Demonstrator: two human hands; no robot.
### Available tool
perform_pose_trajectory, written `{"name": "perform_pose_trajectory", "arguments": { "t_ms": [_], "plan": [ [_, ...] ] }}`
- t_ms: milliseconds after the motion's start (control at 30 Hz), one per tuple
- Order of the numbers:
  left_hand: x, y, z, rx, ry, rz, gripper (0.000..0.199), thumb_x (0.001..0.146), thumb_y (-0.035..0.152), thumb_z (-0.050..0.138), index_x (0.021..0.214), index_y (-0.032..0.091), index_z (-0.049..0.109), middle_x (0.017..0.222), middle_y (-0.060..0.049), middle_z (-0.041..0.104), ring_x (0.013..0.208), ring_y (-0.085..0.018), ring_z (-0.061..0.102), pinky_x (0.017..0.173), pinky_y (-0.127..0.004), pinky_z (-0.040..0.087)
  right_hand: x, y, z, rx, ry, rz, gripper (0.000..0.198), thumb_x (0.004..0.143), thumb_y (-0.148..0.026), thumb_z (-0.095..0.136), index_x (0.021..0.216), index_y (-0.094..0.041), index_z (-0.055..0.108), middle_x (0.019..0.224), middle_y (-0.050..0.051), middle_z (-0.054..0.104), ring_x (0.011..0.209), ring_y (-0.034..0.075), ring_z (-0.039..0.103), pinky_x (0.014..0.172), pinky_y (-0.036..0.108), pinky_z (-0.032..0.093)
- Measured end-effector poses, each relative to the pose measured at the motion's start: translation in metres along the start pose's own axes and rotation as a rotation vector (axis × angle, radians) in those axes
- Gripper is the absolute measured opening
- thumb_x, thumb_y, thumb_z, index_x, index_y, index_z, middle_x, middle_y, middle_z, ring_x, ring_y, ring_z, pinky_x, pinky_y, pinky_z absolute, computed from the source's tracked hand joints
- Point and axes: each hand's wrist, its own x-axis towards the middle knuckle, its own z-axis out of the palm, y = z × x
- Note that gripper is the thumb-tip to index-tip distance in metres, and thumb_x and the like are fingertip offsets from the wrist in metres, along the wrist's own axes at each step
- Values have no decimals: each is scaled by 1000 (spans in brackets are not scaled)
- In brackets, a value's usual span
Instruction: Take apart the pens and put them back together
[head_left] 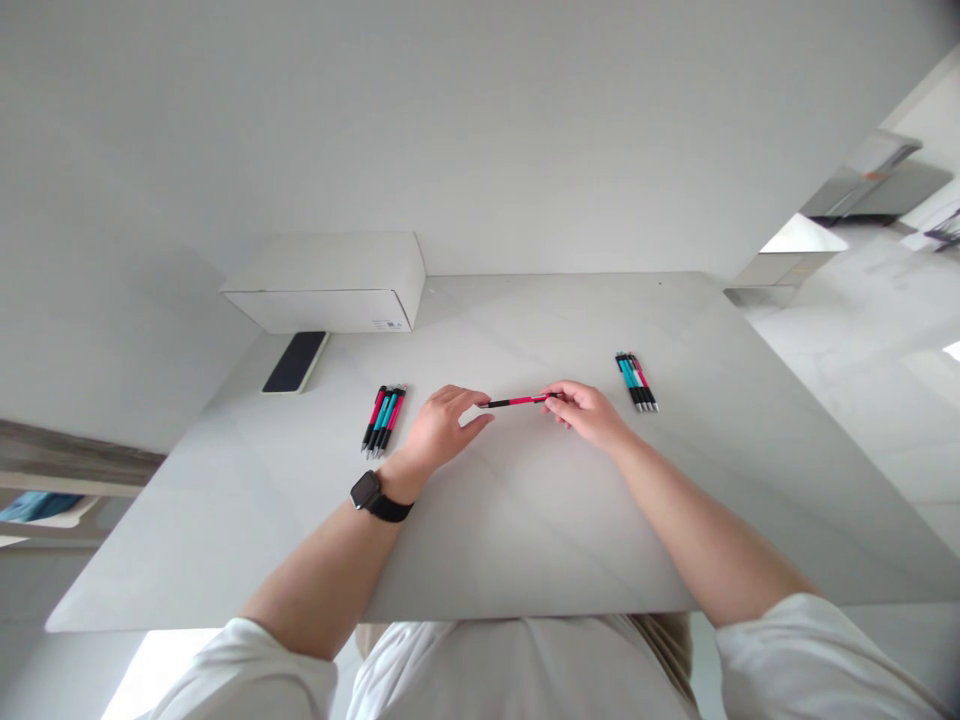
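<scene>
A red pen with a black grip (517,401) lies level between my two hands over the middle of the table. My right hand (589,412) pinches its right end between thumb and fingers. Its silver tip points left, at the fingertips of my left hand (444,425). That hand's thumb is spread away from the fingers, and it appears to hold nothing; whether a fingertip touches the pen tip is hard to tell. Left of it lies a row of several red and teal pens (384,420). Another row of teal, white and red pens (637,382) lies to the right.
At the back left of the pale marbled table (540,540) stands a long white box (322,310) against the wall. In front of it lies a dark-screened phone (296,362). A black smartwatch (366,490) is on my left wrist.
</scene>
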Motion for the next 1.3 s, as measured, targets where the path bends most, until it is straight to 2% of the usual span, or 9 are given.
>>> {"name": "perform_pose_trajectory", "arguments": {
  "t_ms": [200,367,467,633,900,1067,1300],
  "plan": [
    [-1,1,4,-24,49,-7,13,100,31,65,108,24,71,101,-6,76,97,-24,69,88,-40,54,1,1,1,96,-19,-1,35,93,-49,66,117,-24,70,100,6,76,75,16,62,61,27,50],
    [0,1,4,-45,48,13,11,100,29,66,108,24,71,102,-6,75,98,-23,68,89,-39,54,-2,-4,1,-47,-116,32,38,94,-55,63,115,-25,72,92,5,74,71,16,60,60,27,46],
    [0,2,3,-56,34,36,12,100,30,65,108,24,71,101,-6,76,98,-24,69,88,-39,54,-2,-4,1,-157,-175,6,38,95,-57,61,110,-25,75,84,3,73,67,16,56,59,27,42],
    [0,2,2,-41,4,49,14,102,34,62,104,23,71,96,-6,76,93,-24,68,84,-39,53,-2,-3,0,-210,-207,-12,38,96,-58,58,106,-24,74,85,2,72,65,15,54,59,28,40],
    [1,5,1,-29,-29,29,18,105,35,56,101,23,69,92,-5,74,89,-22,66,81,-37,51,-4,-8,2,-194,-133,-51,38,95,-57,60,107,-24,74,82,2,72,72,17,61,65,29,44],
    [1,6,1,-26,-46,20,22,106,35,53,98,22,70,88,-6,73,85,-22,65,78,-36,50,-7,-10,3,-167,-63,-72,37,92,-56,64,111,-26,76,89,4,75,80,21,66,73,33,50],
    [1,4,3,-35,-39,8,16,103,35,59,105,23,69,97,-6,74,92,-22,68,82,-36,52,-5,-9,3,-216,-87,-74,36,96,-55,58,105,-24,75,80,2,73,71,18,62,65,29,44]
  ]
}}
